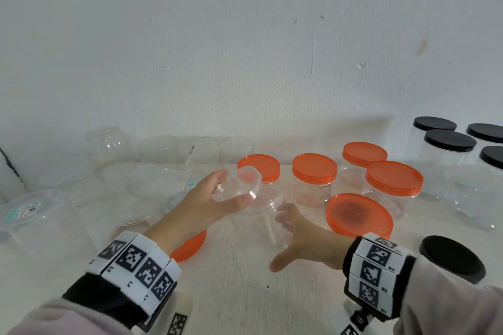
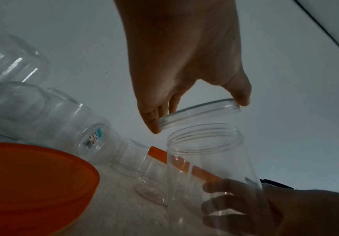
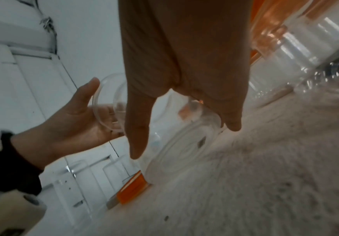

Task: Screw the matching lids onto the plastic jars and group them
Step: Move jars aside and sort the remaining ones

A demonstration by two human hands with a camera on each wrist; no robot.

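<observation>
A clear plastic jar stands open-mouthed on the white table, in the middle. My right hand grips its side from the right, fingers behind and thumb in front; the left wrist view shows those fingers through the jar. My left hand pinches a clear round lid between thumb and fingers. The lid is tilted and hovers just above the jar's threaded mouth, apart from it. In the right wrist view my right hand wraps the jar, and the lid shows at left.
Several orange-lidded jars stand behind and to the right, with a large orange lid nearer. Another orange lid lies under my left wrist. Black-lidded jars stand back right, a black lid front right. Open clear jars crowd the back left.
</observation>
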